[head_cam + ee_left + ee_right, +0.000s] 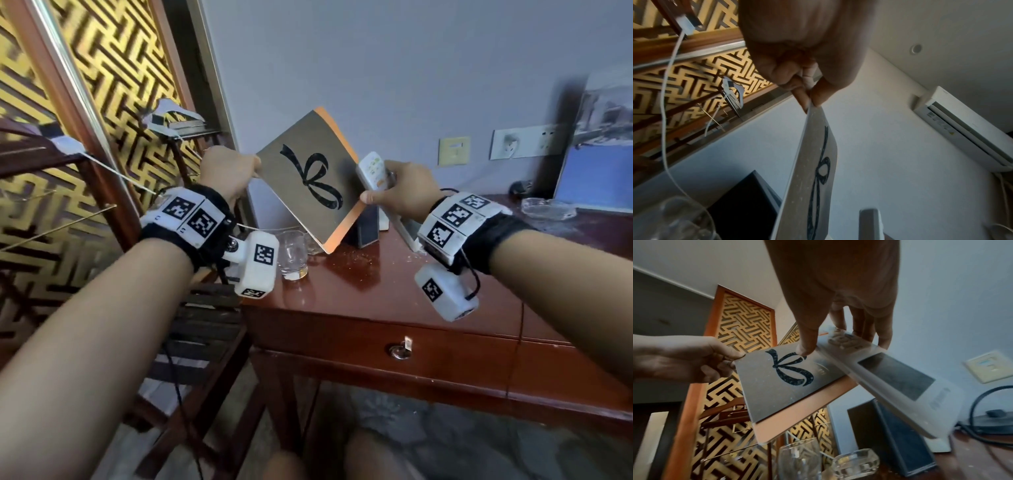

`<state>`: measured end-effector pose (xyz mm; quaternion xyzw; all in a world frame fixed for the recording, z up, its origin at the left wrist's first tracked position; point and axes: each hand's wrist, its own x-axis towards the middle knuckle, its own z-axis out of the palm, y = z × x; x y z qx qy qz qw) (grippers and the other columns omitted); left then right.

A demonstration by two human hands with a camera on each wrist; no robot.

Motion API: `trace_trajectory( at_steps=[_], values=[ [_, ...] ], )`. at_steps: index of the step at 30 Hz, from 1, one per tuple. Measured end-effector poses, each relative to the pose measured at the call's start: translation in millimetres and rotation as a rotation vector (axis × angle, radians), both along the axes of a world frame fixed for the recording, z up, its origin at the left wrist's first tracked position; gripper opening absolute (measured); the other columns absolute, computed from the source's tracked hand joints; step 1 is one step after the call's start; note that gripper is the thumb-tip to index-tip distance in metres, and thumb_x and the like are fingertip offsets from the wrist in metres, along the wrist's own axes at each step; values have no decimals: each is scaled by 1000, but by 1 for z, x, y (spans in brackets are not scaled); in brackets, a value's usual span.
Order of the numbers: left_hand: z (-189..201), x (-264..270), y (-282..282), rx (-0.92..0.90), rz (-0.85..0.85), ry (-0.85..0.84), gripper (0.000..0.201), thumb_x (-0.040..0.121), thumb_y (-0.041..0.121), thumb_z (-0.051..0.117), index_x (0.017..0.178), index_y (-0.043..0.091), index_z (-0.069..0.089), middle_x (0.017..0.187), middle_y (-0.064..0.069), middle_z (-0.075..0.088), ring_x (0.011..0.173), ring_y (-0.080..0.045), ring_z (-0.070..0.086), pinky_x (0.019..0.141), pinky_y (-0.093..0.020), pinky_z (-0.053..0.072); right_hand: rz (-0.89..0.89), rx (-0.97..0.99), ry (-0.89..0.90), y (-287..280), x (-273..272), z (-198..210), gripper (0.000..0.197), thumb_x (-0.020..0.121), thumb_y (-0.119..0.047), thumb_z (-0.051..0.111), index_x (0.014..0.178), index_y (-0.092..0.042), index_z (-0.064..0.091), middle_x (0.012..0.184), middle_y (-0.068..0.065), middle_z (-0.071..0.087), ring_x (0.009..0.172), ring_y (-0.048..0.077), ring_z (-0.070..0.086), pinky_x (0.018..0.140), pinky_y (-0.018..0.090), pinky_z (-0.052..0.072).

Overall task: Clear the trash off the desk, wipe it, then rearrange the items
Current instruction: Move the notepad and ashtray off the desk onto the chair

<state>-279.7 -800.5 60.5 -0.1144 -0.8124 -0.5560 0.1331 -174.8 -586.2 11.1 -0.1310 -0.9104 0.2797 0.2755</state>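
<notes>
Two things were off the counter at once, and that was the weak point. The left hand pinched one corner of the booklet, thumb against fingers, and the booklet hung tilted in the air above the counter's back left corner. The right hand was curled round a white remote, its thumb reaching across to press on the booklet's far edge.

A corner pinch on a thin, bendy cover gave little hold; I judged that if the right thumb came away, the booklet could swing or slip down. A glass stood right beneath its low corner, close to the counter's left edge, with a second, squat glass beside it in the right wrist view. A falling booklet could tip either one, and the tall glass might go over the edge to the floor.

The right hand did double duty, so the remote was held mostly by the fingers, its long body sticking out past the hand. A shift of grip to take the booklet could let it drop onto the hard wood or knock the dark stand behind.

Crumbs lay on the counter near the glass. Wiping looked not yet done there, so anything set back down now would land in the dirt and need lifting again. A white cable trailed near the left arm and could snag.
</notes>
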Motion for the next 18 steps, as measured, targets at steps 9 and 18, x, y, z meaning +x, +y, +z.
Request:
trace_trajectory(
  at_steps=[9,18],
  values=[
    [-8,-17,-84,132,131,-81,18,89,12,56,71,14,52,70,0,51,52,-10,40,48,-20,32,191,111,20,-83,-47,-6,44,76,-37,73,107,-10,56,107,12,59,99,28,54,71,29,36],
    [-55,-50,-211,379,270,-271,21,91,10,48,70,14,51,39,6,50,27,-3,36,30,-11,23,490,455,-96,-169,-78,-14,69,79,-32,72,136,-12,39,127,16,43,113,33,48,92,36,41]
  ],
)
